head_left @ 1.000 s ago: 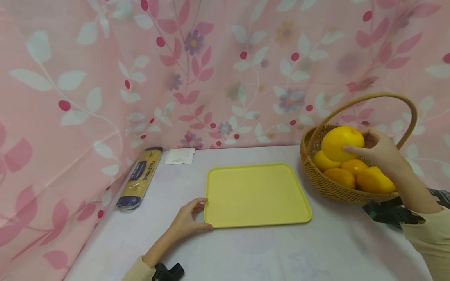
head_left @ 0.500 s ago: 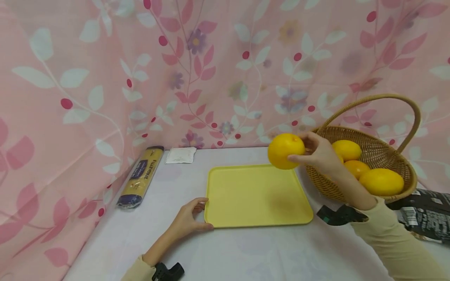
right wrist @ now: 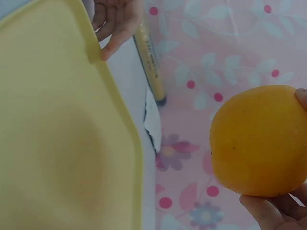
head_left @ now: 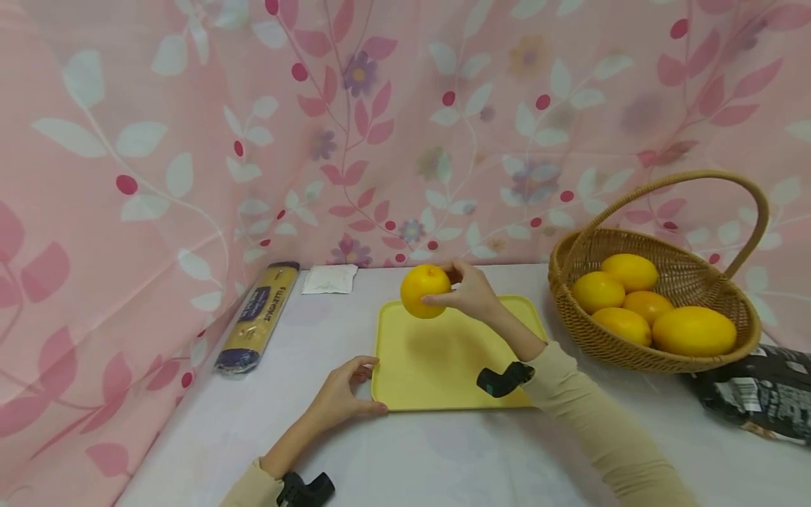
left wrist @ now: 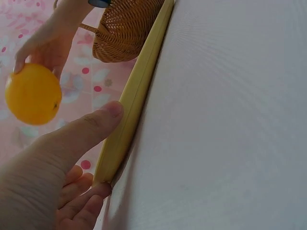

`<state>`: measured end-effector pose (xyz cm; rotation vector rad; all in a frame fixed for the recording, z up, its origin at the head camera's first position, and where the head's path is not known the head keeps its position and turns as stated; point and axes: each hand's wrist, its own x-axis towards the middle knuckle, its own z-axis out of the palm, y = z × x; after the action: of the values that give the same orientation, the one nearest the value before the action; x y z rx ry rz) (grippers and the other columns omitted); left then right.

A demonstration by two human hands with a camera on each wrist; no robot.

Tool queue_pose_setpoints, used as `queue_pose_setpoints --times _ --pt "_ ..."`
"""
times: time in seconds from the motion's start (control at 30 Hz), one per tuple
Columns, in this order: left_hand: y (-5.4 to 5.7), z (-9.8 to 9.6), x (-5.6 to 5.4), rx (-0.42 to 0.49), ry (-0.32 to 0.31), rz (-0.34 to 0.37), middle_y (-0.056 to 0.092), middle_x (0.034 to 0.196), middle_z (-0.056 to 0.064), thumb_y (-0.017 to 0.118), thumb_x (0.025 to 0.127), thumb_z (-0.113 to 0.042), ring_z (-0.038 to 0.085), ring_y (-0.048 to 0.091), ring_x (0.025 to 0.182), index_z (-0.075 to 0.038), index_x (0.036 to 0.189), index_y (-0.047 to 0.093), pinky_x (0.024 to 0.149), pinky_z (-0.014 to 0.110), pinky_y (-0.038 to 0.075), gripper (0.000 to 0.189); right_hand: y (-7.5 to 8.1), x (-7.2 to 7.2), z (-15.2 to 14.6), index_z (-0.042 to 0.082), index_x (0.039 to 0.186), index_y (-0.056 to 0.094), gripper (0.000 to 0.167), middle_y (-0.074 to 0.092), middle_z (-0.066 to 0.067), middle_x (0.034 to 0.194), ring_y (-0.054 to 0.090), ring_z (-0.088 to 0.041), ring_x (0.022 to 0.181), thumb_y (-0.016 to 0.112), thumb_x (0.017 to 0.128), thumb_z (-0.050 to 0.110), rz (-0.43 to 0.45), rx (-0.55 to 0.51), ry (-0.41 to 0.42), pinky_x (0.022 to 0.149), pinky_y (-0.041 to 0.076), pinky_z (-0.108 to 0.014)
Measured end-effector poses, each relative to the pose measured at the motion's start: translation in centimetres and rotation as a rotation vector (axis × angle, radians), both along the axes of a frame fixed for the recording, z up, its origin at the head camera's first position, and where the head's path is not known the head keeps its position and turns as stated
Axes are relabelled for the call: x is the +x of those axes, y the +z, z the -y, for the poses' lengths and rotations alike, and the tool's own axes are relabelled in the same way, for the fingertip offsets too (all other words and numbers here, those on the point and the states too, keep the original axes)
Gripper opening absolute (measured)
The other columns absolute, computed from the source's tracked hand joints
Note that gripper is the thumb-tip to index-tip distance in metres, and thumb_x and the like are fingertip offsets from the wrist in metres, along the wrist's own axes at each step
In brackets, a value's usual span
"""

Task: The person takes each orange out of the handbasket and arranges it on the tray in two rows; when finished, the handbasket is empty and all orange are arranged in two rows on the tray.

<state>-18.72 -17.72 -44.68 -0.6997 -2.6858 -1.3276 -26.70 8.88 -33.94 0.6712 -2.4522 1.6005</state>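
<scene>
The fruit [head_left: 418,293] is grasped by the right hand [head_left: 471,291] above the tray [head_left: 408,377], beyond the left hand [head_left: 342,391], by which the near corner is held; transfer is judged the present step; gentle lowering appears called for.

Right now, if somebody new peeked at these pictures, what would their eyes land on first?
Probably the round, bright orange-yellow fruit, held up by the right hand above the yellow tray. Next might be the wicker basket on the right, with more yellow fruits inside. Behind it all hangs a big pink flowery cloth.
</scene>
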Motion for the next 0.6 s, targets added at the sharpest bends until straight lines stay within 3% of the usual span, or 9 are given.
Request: queue_pose_setpoints --times 0.37,0.6 --pt "0.0 0.2 0.0 0.001 -0.001 0.033 0.059 0.100 0.001 0.085 0.055 -0.032 0.015 0.056 0.089 -0.008 0.116 0.053 0.081 0.032 0.047 0.073 -4.9 -3.3 4.8 0.002 0.088 0.047 0.045 0.054 -0.009 0.083 0.050 -0.022 0.076 0.080 0.066 0.024 0.091 0.032 -0.084 0.068 0.047 -0.029" --pt "0.0 0.1 -0.1 0.011 -0.007 0.034 0.059 0.101 0.002 0.085 0.056 -0.030 0.015 0.056 0.090 -0.008 0.116 0.052 0.082 0.031 0.047 0.072 -6.5 -4.3 5.9 0.003 0.084 0.045 0.046 0.051 -0.008 0.081 0.048 -0.022 0.074 0.082 0.063 0.022 0.094 0.023 -0.132 0.066 0.045 -0.029"
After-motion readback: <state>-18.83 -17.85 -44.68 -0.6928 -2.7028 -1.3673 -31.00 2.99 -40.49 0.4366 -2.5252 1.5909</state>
